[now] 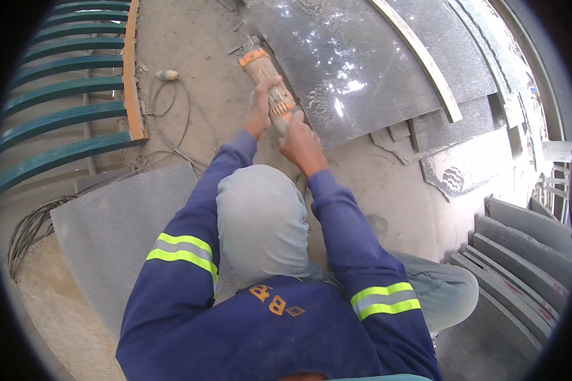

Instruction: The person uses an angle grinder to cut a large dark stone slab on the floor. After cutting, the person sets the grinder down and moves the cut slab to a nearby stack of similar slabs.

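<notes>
My left hand [260, 105] is closed round the dusty orange-and-grey body of a power tool [260, 71]. Behind it, closer to me, my right hand [299, 141] grips the tool's rear. The tool's front end lies beside the edge of a large dark, wet-looking polished stone slab [356, 70]; the bit or disc at that end is too small and blurred to make out. Both my forearms are in blue sleeves with reflective bands, reaching forward over the dusty floor [190, 51].
At left are a rack of green bars [63, 82] with an orange edge [131, 101], a cable with a pale plug [167, 75], coiled wires [35, 232] and a grey sheet [108, 235]. At right are pale strips [426, 63], broken stone [464, 165] and stacked slabs [515, 273].
</notes>
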### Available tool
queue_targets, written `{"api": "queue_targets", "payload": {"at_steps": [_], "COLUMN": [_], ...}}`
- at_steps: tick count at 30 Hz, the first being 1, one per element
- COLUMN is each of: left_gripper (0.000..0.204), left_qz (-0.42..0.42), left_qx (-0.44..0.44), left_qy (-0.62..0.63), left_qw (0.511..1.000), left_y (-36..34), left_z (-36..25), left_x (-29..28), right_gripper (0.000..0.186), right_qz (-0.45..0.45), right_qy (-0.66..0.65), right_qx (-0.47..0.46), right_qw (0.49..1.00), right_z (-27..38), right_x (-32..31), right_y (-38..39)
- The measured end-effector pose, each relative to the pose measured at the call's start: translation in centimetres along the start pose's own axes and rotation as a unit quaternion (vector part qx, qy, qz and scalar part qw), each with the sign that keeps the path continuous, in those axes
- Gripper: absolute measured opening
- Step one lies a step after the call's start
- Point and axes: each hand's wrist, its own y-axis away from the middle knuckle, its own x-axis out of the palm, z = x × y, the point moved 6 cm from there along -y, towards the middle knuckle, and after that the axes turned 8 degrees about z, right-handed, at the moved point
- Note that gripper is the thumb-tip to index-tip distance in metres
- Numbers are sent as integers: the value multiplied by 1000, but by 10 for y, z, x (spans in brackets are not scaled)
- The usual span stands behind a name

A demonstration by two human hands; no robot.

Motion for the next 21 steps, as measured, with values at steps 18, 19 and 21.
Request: {"api": "queue_targets", "payload": {"at_steps": [18, 19, 21], "left_gripper": [42, 42, 36], "left_qz": [-35, -30, -17], "left_qx": [-2, 7, 1], "left_qy": [13, 10, 5], "left_qw": [999, 999, 1000], "left_y": [31, 25, 12], "left_z": [24, 21, 14], "left_x": [13, 12, 8], "right_gripper": [42, 42, 42], "right_qz": [3, -1, 0], "right_qy": [-1, -2, -2], "right_qx": [14, 3, 4], "right_qw": [1000, 1000, 1000], "right_z": [-16, -14, -10], "right_x": [3, 1, -1], "right_y": [31, 26, 12]}}
